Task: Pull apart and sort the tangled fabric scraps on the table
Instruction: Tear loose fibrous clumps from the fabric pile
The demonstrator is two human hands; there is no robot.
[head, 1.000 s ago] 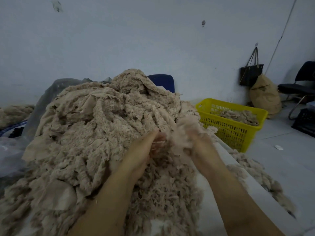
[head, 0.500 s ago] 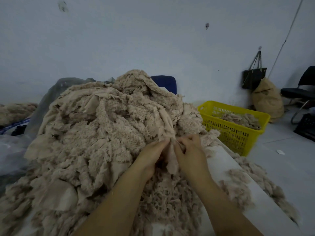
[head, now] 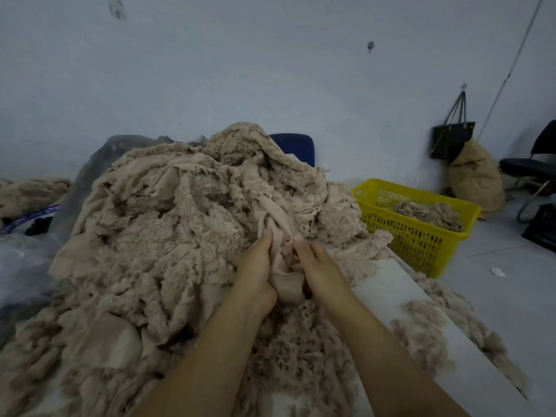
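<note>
Wall (head: 270, 70): pale blue-grey, plain.
Left mark (head: 116, 9): dark smudge, high on the wall.
Centre mark (head: 370, 46): small dark spot on the wall.
Cord (head: 511, 70): thin, slanting down the wall at right.
Bag (head: 451, 139): black, hung on the wall by its straps.
Sack (head: 477, 179): tan, full, on the floor against the wall, touching the bag.
Black chair (head: 529, 164): metal-legged, far right, cut off by the edge.
Crate (head: 541, 233): black, on the floor, right edge.
Blue chair (head: 293, 145): only the backrest top shows, centre.
Floor (head: 511, 296): pale grey, smooth.
Disc (head: 498, 271): small, white, on the floor.
Light: dim, cool, even.
</note>
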